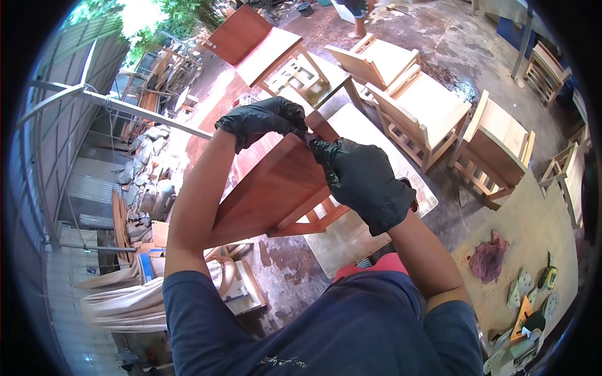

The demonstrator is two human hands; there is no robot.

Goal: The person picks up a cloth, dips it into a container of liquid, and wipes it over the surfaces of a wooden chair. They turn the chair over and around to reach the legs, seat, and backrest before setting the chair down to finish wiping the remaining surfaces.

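Observation:
Both of my hands wear black gloves and meet at the upper corner of a reddish-brown stained wooden chair. My left hand is closed, its fingers bent down toward the corner; what they pinch is hidden. My right hand is closed in a fist, its fingertips beside the left ones. A small dark red bit shows at the wrist side of this fist, too little to name. The chair stands tilted in view on a pale board, its broad panel toward me.
A partly stained chair stands beyond my hands. Several bare wooden chairs stand at the right. On a brown sheet lie a reddish rag, a tape measure and sanding discs. A metal post crosses the left.

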